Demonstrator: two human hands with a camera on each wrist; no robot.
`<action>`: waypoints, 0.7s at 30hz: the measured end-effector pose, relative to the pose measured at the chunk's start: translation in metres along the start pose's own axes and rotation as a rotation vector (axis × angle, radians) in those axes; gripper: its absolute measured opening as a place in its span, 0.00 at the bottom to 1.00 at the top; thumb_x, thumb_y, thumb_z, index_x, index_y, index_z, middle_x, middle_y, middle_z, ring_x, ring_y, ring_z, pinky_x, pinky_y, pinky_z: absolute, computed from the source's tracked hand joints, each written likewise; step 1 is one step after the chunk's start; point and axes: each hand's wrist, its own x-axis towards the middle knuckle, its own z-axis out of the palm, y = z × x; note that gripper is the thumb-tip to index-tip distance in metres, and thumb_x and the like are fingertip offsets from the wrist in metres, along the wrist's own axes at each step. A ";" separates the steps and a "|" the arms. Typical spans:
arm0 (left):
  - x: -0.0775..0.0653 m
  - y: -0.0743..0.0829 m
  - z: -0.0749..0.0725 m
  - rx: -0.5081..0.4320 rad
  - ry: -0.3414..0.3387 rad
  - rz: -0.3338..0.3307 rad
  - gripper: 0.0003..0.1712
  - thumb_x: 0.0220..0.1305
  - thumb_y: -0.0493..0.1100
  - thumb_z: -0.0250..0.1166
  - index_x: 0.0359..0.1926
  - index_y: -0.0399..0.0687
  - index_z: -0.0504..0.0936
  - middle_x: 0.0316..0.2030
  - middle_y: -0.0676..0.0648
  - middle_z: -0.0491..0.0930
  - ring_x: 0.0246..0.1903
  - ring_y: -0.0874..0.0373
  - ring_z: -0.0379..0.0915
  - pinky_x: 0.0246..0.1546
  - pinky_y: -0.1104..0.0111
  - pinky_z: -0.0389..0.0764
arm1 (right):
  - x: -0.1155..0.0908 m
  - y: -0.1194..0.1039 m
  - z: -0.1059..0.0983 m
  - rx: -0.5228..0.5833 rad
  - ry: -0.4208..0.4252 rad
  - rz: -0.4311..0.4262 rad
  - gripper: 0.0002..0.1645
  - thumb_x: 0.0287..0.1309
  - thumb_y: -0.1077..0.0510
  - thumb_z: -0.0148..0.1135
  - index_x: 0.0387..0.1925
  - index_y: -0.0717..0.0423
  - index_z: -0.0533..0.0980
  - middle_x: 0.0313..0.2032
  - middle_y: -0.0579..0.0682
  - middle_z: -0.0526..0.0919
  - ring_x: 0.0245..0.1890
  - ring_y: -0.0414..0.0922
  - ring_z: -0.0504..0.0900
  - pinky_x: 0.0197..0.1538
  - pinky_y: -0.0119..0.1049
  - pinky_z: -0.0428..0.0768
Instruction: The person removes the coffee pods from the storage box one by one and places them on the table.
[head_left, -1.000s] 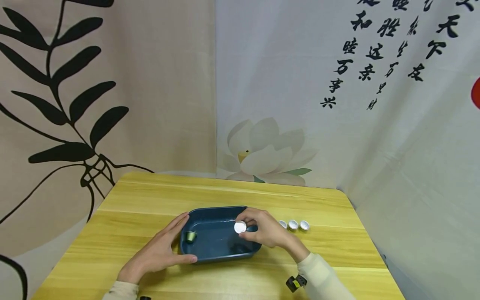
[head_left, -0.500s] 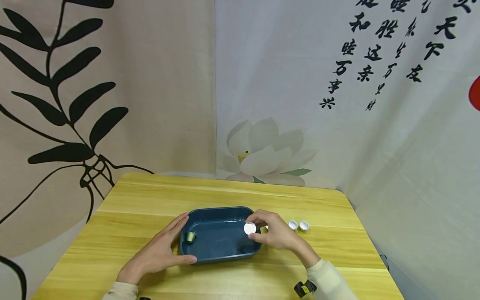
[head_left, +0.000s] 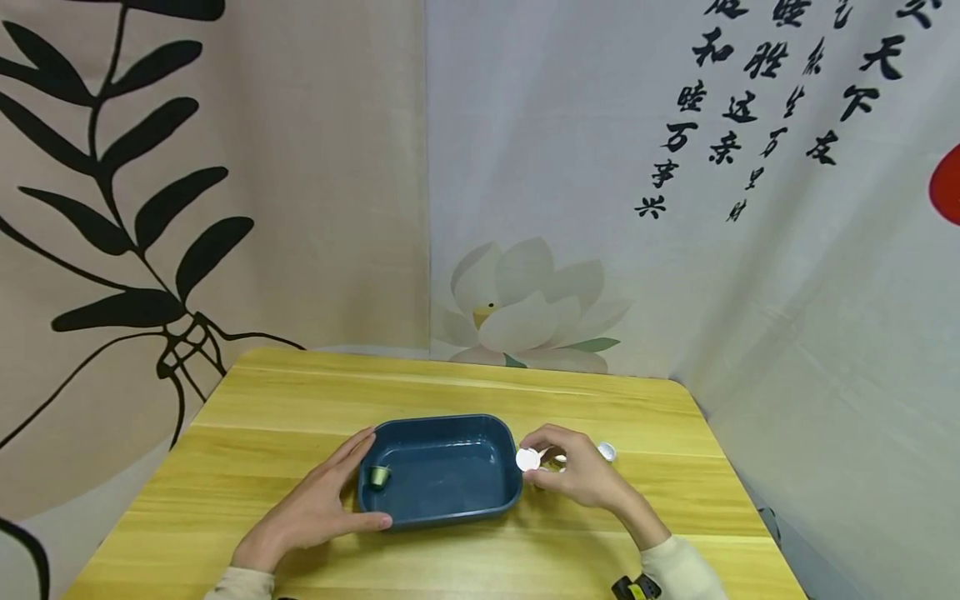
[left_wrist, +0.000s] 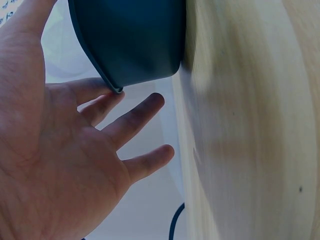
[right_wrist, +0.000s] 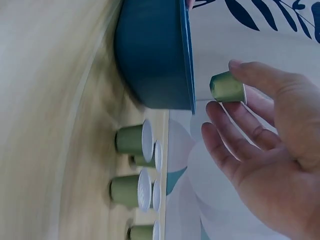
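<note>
My right hand (head_left: pixel 585 471) pinches a small green coffee capsule (right_wrist: pixel 227 87) with a white lid between thumb and fingertips. In the head view it is held just beyond the right end of a dark blue tray (head_left: pixel 442 479). The fingers and thumb of my left hand (head_left: pixel 318 504) are spread along the tray's left end; in the left wrist view its fingertips touch the rim. Another green capsule (head_left: pixel 378 477) lies inside the tray at the left.
Several green capsules (right_wrist: pixel 132 140) stand lid up on the wooden table (head_left: pixel 480 562), to the right of the tray. In the head view my right hand partly hides them. A printed curtain (head_left: pixel 337 208) hangs behind the table.
My right hand has moved right, carrying the pinched capsule from above the tray to beyond its right rim. It now covers more of the standing capsules. The left hand stays at the tray.
</note>
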 end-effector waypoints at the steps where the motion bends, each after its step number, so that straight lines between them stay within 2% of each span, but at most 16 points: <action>1: 0.000 0.000 0.000 0.001 -0.001 -0.001 0.78 0.58 0.79 0.79 0.93 0.46 0.52 0.93 0.41 0.49 0.87 0.26 0.57 0.76 0.27 0.73 | -0.003 0.002 -0.001 0.000 0.009 -0.001 0.18 0.69 0.57 0.81 0.57 0.49 0.87 0.54 0.48 0.92 0.48 0.44 0.92 0.57 0.49 0.94; 8: 0.000 0.000 0.000 0.002 -0.004 -0.003 0.77 0.59 0.79 0.79 0.93 0.46 0.52 0.93 0.41 0.48 0.87 0.26 0.57 0.76 0.26 0.73 | -0.019 0.010 -0.012 0.010 0.066 0.032 0.18 0.68 0.58 0.82 0.56 0.52 0.88 0.52 0.50 0.92 0.47 0.48 0.91 0.55 0.45 0.93; 15: 0.001 -0.001 0.000 0.015 -0.009 -0.008 0.78 0.58 0.80 0.79 0.93 0.47 0.52 0.93 0.41 0.49 0.86 0.26 0.57 0.76 0.26 0.73 | -0.037 0.023 -0.021 -0.030 0.112 0.103 0.17 0.69 0.58 0.81 0.57 0.51 0.88 0.54 0.48 0.92 0.49 0.41 0.90 0.57 0.45 0.93; 21: 0.000 -0.001 0.000 0.009 -0.010 -0.005 0.76 0.59 0.79 0.79 0.93 0.48 0.51 0.93 0.41 0.48 0.87 0.26 0.57 0.76 0.26 0.73 | -0.051 0.035 -0.030 -0.049 0.144 0.163 0.20 0.68 0.57 0.81 0.59 0.53 0.87 0.54 0.48 0.93 0.47 0.36 0.88 0.54 0.40 0.92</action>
